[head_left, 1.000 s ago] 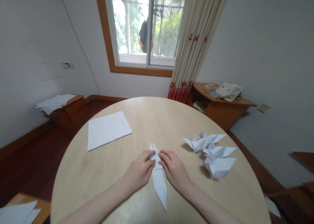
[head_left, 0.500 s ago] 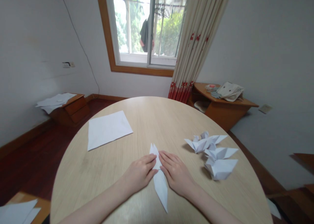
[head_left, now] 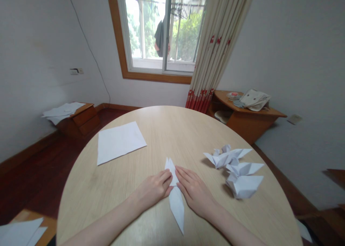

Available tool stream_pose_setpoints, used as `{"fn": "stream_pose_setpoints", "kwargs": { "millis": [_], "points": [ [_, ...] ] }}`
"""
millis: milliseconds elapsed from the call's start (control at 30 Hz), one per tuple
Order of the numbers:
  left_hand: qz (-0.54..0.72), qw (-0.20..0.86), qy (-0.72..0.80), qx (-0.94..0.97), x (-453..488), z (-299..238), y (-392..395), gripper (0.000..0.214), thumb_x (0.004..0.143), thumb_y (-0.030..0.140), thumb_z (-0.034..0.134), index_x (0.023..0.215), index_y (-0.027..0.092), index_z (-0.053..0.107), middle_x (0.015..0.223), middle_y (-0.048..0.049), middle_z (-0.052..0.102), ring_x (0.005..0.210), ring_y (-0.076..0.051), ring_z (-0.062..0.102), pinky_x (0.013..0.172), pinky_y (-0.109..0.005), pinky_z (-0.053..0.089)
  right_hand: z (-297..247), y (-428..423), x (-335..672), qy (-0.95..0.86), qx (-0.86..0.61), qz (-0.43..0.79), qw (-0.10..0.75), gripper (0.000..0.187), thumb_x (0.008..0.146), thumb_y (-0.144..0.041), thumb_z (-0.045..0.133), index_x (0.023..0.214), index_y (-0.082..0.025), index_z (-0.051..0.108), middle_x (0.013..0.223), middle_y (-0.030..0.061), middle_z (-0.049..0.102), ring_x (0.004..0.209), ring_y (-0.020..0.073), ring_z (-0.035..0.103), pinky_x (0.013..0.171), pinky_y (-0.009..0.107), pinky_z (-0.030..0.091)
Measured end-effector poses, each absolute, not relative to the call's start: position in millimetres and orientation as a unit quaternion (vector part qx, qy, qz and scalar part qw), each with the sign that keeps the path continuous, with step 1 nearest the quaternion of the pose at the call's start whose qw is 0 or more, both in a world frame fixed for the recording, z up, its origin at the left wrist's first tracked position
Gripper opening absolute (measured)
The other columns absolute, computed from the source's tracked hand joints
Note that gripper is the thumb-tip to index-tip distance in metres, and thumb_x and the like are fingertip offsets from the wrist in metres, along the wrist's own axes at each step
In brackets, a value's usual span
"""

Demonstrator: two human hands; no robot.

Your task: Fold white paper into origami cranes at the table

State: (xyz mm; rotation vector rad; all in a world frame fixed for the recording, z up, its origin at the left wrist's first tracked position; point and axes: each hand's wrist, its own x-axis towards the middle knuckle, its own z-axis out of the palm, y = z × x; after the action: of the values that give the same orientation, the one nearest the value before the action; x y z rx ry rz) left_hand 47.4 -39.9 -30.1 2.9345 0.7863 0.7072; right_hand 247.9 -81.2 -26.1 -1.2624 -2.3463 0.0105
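Note:
A long, narrow folded white paper (head_left: 176, 203) lies on the round wooden table (head_left: 172, 138), pointing toward me and away. My left hand (head_left: 155, 189) rests on its left side, fingers stretched out and pressing the paper near its far tip. My right hand (head_left: 195, 191) lies flat on its right side, fingertips on the same fold. Both hands press down on the paper; neither lifts it.
A flat white sheet (head_left: 120, 141) lies at the table's far left. Several finished folded paper figures (head_left: 237, 168) sit to the right. A low cabinet with papers (head_left: 70, 113) stands left, a corner shelf (head_left: 248, 111) right, a window behind.
My fingers have flattened from a pinch at the upper fold to lying flat on the paper. The view has shifted slightly.

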Motion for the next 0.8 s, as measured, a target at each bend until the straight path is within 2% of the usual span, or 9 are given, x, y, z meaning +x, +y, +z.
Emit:
{"fn": "stream_pose_setpoints", "kwargs": {
  "millis": [133,233,300,367,567,800],
  "points": [
    [0.237,0.011,0.258,0.937,46,-33,-37,0.024,0.098,0.028,0.041,0.110,0.016,0.059,0.107,-0.0106,0.063,0.102,-0.021,0.065,0.079,-0.028,0.058,-23,-82,247,-0.829,-0.486,0.004,0.277,0.035,0.097,-0.024,0.038,0.127,-0.018,0.055,0.123,0.0130,0.063,0.110,0.0266,0.057,0.091,0.046,0.049],
    [0.243,0.018,0.269,0.932,45,-29,-38,0.025,0.099,0.029,0.039,0.112,0.018,0.058,0.110,-0.0090,0.063,0.098,-0.019,0.066,0.078,-0.027,0.058,-20,-82,247,-0.796,-0.528,-0.001,0.296,0.029,0.098,-0.026,0.036,0.101,-0.019,0.063,0.097,0.0110,0.067,0.089,0.0249,0.058,0.078,0.042,0.049],
    [0.242,0.023,0.280,0.929,46,-27,-39,0.027,0.100,0.030,0.037,0.112,0.018,0.058,0.109,-0.0086,0.063,0.094,-0.018,0.066,0.076,-0.026,0.058,-19,-83,246,-0.783,-0.544,0.001,0.300,0.033,0.099,-0.028,0.035,0.080,-0.020,0.061,0.083,0.0083,0.062,0.079,0.0231,0.056,0.070,0.038,0.047],
    [0.242,0.024,0.289,0.926,46,-25,-40,0.031,0.100,0.032,0.034,0.111,0.016,0.059,0.107,-0.0096,0.063,0.089,-0.018,0.067,0.072,-0.026,0.058,-19,-83,244,-0.778,-0.550,0.032,0.303,0.035,0.098,-0.030,0.037,0.070,-0.021,0.056,0.078,0.0061,0.059,0.077,0.0219,0.055,0.069,0.036,0.045],
    [0.245,0.067,0.314,0.915,47,-24,-41,0.026,0.098,0.032,0.042,0.111,0.019,0.060,0.111,-0.0078,0.062,0.092,-0.017,0.067,0.078,-0.026,0.057,-19,-83,241,-0.745,-0.553,0.184,0.323,0.026,0.094,-0.027,0.047,0.071,-0.020,0.054,0.081,0.0035,0.058,0.083,0.0209,0.056,0.074,0.035,0.045],
    [0.275,0.168,0.327,0.888,50,-23,-44,0.022,0.097,0.026,0.044,0.112,0.019,0.059,0.117,-0.0078,0.062,0.110,-0.019,0.060,0.095,-0.032,0.050,-18,-81,243,-0.714,-0.545,0.245,0.364,0.024,0.093,-0.031,0.047,0.077,-0.020,0.060,0.085,0.0041,0.056,0.084,0.0202,0.057,0.076,0.033,0.046]
  ]
}}
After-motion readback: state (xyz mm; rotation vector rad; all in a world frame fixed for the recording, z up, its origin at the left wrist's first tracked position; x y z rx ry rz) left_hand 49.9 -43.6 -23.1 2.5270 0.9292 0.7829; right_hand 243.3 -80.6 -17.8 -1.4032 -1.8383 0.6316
